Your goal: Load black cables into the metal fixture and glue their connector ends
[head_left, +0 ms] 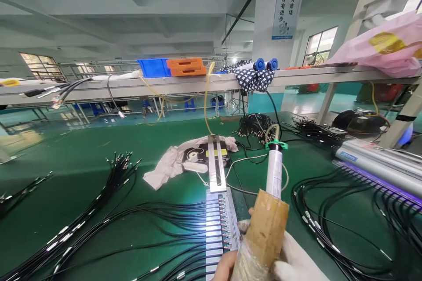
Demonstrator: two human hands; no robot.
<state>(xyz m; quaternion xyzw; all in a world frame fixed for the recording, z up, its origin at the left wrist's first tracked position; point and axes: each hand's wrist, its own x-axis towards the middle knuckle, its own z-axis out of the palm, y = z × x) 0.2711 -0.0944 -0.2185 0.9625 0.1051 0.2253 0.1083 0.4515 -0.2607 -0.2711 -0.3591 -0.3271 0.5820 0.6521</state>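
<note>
A dispensing syringe (274, 173) with a green collar and pale air tube stands nearly upright at lower centre-right. Tan wrapping and clear film cover its lower part. My right hand (298, 257), in a white glove, is closed around this wrapped part. Of my left hand (226, 267), bare skin shows at the bottom edge, left of the film; its grip is hidden. Just left of the syringe lies a metal fixture (213, 224), with several black cables (165, 215) running into it from the left in a row. The syringe's lower tip is out of sight.
A black box (201, 154), partly covered by whitish cloth (168, 169), lies behind the fixture. Cable bundles (108, 189) spread left, and looped cables (316, 219) lie right beside a silver, purple-lit bar device (379, 167). A shelf (184, 80) crosses above the green table (82, 149).
</note>
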